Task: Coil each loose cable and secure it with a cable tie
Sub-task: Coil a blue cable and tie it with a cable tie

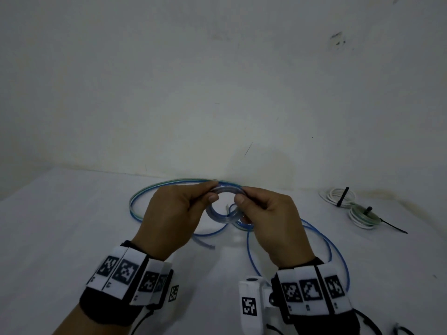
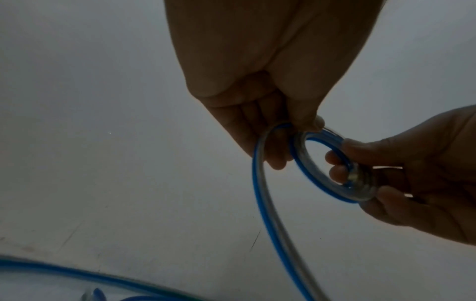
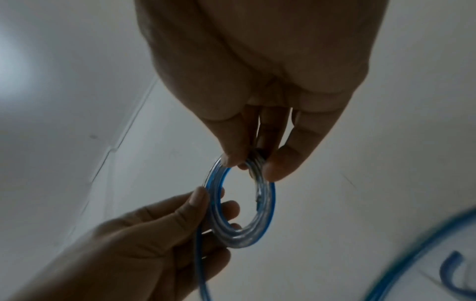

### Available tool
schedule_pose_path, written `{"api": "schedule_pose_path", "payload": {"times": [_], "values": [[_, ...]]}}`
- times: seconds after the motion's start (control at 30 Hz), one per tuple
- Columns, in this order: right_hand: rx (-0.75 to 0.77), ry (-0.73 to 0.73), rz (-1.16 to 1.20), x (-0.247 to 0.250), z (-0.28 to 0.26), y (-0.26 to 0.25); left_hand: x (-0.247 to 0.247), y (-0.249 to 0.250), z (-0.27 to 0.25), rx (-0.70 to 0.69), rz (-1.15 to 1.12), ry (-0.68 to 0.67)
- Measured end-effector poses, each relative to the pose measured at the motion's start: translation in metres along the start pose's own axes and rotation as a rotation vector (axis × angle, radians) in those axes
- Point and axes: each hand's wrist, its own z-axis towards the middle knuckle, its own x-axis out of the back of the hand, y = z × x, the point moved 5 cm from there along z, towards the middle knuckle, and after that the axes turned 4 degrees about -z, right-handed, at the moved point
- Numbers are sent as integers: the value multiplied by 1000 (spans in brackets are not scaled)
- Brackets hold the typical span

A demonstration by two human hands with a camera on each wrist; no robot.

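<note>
cable, blue-striped: small coil pinched by left hand and right hand so loops hold; tied white coils well right.

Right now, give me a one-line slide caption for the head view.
Both hands, left and right, pinch a small coil of blue-striped clear cable above the table; two tied white coils lie right.
</note>
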Motion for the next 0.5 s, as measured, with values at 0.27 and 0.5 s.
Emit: {"api": "schedule_pose_path", "payload": {"times": [0.27,0.5], "values": [[-264,-109,426,-18,-4,5,2,-7,3,263,-384,-50],[115,-100,-298,-8,-5,-11,3,-1,0,41,-27,-126]]}}
